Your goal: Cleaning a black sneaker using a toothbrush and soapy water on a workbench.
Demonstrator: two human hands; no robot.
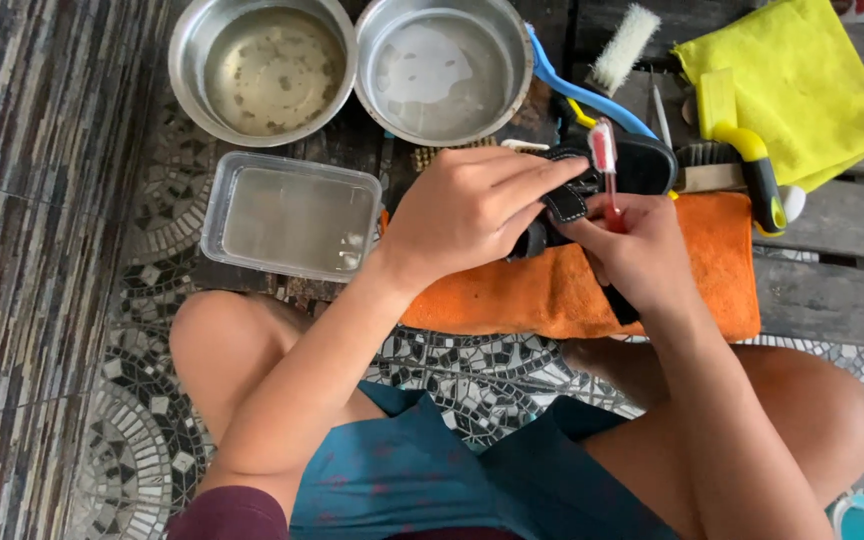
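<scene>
You have the black sandal (642, 165) lifted over the orange towel (712, 270), its strap pinched in your left hand (467, 215), fingers closed on it. Your right hand (642, 255) is wrapped around a red toothbrush (604, 160), bristles against the strap. Behind sit two steel bowls (262, 70) (442, 70) and a clear plastic tub (292, 215) of water, with a yellow cloth (802, 80) at the far right.

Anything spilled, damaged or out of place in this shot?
Nothing spilled or broken. The left bowl holds murky, speckled water, while the right bowl looks clearer. The left hand holds the black sandal; the right hand holds a toothbrush.
</scene>
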